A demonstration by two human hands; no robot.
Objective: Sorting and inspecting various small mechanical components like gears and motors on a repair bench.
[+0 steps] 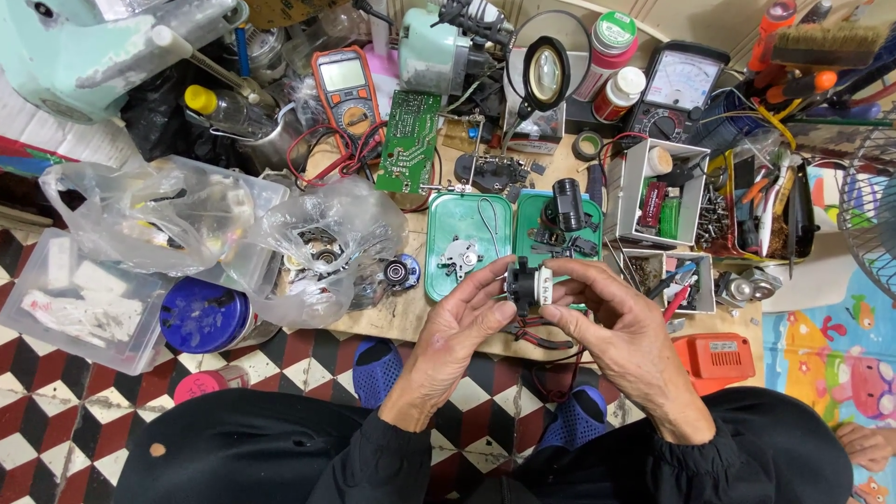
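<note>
Cluttered wooden tabletop fills the upper frame. Crumpled clear plastic bags lie at left. Two green rectangular plastic trays sit at centre, just above the hands. Left hand and right hand meet at lower centre; the fingers of both are closed on a small black-and-white cylindrical motor part, held above the tabletop's near edge. Red-handled pliers lie below it.

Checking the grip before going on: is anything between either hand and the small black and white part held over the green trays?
Nothing visible. The left hand and right hand both have their fingers directly on the small black and white part, held above the green trays and the red-handled pliers.
</note>
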